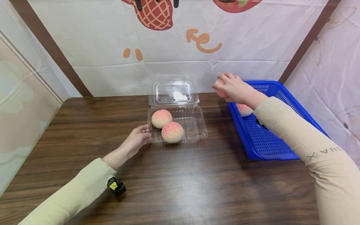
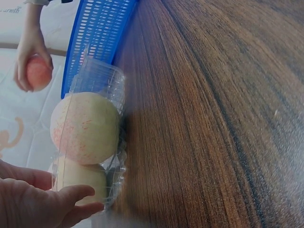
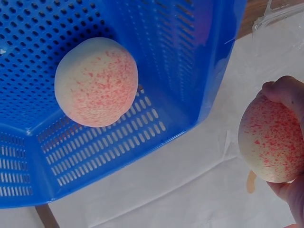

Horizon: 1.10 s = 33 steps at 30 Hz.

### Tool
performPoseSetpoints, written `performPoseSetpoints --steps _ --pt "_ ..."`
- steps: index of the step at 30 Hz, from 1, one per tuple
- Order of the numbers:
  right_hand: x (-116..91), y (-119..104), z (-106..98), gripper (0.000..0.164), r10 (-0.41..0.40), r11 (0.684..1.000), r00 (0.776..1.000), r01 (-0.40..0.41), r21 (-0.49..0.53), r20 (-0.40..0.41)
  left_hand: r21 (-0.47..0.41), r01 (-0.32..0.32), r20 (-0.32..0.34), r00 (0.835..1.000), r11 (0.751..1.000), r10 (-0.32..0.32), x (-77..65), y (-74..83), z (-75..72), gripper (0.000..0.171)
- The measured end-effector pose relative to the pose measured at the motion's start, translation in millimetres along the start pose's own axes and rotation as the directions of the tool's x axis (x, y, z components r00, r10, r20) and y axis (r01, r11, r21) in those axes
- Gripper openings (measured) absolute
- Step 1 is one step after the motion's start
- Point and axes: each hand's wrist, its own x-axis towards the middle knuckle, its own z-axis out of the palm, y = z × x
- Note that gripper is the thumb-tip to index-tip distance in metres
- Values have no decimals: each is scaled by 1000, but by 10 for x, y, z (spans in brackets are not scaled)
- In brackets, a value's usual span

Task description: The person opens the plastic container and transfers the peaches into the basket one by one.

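My left hand [image 1: 134,141] pinches the left edge of a clear plastic clamshell box [image 1: 194,125], whose lid [image 1: 174,90] stands open at the back. Two round cream peaches [image 1: 172,132] with pink speckles sit side by side in the box's left half. My right hand [image 1: 239,90] grips a third peach [image 3: 270,137], held up just past the back left rim of the blue basket [image 1: 254,156]. One more peach [image 3: 97,83] lies in the basket's corner, partly hidden by my right arm in the head view.
A dark wooden table [image 1: 180,187] carries the box and the basket. Behind it hangs a white printed cloth [image 1: 98,37]. A small black wrist device [image 1: 116,187] is attached at my left cuff.
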Motion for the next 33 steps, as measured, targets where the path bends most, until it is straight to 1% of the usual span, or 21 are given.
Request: performPoseSetpoints --steps 12,33 --pt "-56 92 18 59 13 1000 1000 -13 -16 -2 0 -10 -8 1000 1000 10 3 -5 -2 54" --pt "-168 238 76 56 74 997 997 -74 -17 33 12 0 -1 1000 1000 0 -5 -8 -7 54"
